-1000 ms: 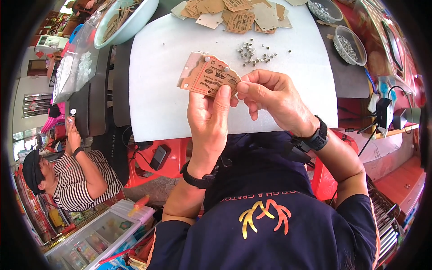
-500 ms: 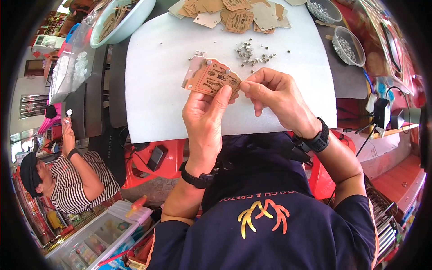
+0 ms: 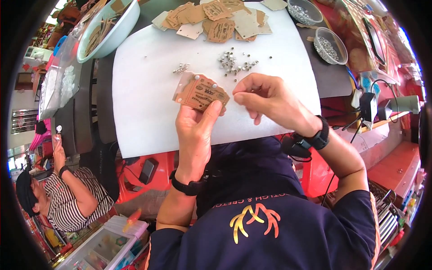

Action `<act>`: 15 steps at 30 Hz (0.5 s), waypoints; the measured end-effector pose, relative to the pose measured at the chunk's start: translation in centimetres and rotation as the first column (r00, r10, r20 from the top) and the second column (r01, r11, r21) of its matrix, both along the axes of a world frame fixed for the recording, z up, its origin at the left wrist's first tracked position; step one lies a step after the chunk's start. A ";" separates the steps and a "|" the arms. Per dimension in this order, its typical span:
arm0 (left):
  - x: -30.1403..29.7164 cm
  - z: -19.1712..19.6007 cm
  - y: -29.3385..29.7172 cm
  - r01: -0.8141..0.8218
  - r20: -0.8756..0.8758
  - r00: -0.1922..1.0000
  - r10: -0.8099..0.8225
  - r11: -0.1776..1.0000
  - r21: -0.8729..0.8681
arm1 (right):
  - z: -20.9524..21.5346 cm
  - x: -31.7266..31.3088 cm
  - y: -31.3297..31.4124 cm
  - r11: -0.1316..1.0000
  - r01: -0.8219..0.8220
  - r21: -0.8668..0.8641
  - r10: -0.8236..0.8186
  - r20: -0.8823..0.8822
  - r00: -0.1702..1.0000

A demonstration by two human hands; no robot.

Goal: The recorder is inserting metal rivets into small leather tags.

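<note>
In my left hand (image 3: 195, 130) is a brown printed card (image 3: 203, 93) with a scalloped edge, pinched between thumb and fingers. Round silver studs sit near its corners, and a pale grey sheet (image 3: 181, 85) shows behind its left side. My right hand (image 3: 272, 101) is just right of the card, apart from it. Its thumb and forefinger are pressed together; anything between them is too small to make out. Beyond the hands, loose silver caps (image 3: 231, 64) are scattered on a white foam sheet (image 3: 148, 103). A smaller cluster of silver pieces (image 3: 181, 68) lies behind the card.
Brown and grey cards (image 3: 220, 29) are heaped at the far edge. Two clear tubs of small metal parts (image 3: 330, 46) stand far right. A pale blue basin (image 3: 112, 38) is far left. Another person (image 3: 74, 195) sits at the left, holding a small object.
My right hand has drawn back a little from the card's right edge. The card stays in my left hand. The whole view has shifted slightly, showing more of the small silver cluster.
</note>
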State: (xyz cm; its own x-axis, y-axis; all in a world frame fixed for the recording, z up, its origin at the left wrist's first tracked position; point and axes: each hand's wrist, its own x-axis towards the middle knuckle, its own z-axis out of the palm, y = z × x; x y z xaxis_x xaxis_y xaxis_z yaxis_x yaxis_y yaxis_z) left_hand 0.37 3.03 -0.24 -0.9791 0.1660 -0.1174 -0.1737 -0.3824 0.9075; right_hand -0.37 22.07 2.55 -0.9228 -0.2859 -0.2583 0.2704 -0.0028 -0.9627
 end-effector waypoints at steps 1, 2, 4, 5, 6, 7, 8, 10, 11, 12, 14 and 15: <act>0.0 -0.2 -0.1 -0.024 -0.033 0.999 0.023 1.000 -0.007 | 0.4 -0.2 0.8 0.997 0.005 0.078 -0.003 -0.033 0.999; 0.0 -0.3 -0.3 -0.051 -0.067 0.997 0.050 0.999 -0.016 | 0.9 -0.6 1.9 0.988 0.010 0.152 0.000 -0.065 0.998; -0.2 -0.1 -0.7 -0.048 -0.085 0.995 0.046 0.999 -0.014 | 2.1 -1.6 4.3 0.934 0.011 0.357 0.033 -0.116 0.993; -0.3 -0.1 -1.0 -0.055 -0.071 0.996 0.053 0.998 -0.020 | 2.5 -2.3 5.4 0.889 0.031 0.457 0.041 -0.148 0.988; -0.4 -0.2 -1.2 -0.062 -0.057 0.996 0.061 0.998 -0.026 | 2.6 -3.0 6.2 0.833 0.054 0.550 0.054 -0.179 0.982; -0.4 -0.2 -1.2 -0.060 -0.057 0.997 0.059 0.998 -0.021 | 2.6 -3.6 6.9 0.778 0.098 0.621 0.071 -0.242 0.968; -0.5 -0.3 -1.3 -0.061 -0.051 0.997 0.060 0.998 -0.015 | 2.6 -4.2 7.3 0.716 0.146 0.683 0.095 -0.302 0.949; -0.6 -0.3 -1.4 -0.059 -0.045 0.997 0.059 0.998 -0.004 | 2.7 -5.3 7.7 0.656 0.137 0.742 0.128 -0.288 0.949; -0.6 -0.2 -1.4 -0.048 -0.042 0.998 0.048 0.999 -0.008 | 2.3 -5.7 7.9 0.620 0.166 0.766 0.163 -0.333 0.929; -0.7 -0.1 -1.4 -0.038 -0.039 0.999 0.037 0.999 -0.012 | 1.9 -6.1 8.1 0.584 0.197 0.787 0.200 -0.375 0.905; -0.8 -0.4 -1.5 -0.032 -0.038 0.999 0.032 0.999 -0.007 | 1.3 -6.6 8.1 0.590 0.203 0.782 0.257 -0.419 0.871; -0.9 -0.5 -1.6 -0.024 -0.037 0.999 0.024 1.000 -0.003 | 0.9 -6.8 8.2 0.596 0.209 0.775 0.310 -0.462 0.831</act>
State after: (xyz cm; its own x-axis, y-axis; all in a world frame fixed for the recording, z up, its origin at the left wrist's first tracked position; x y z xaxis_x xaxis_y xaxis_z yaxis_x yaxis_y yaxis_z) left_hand -0.50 1.47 -0.70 -0.9865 0.1421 -0.0816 -0.1307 -0.3826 0.9146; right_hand -7.20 30.23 3.50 -0.9598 -0.2647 0.0936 -0.2721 0.7952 -0.5418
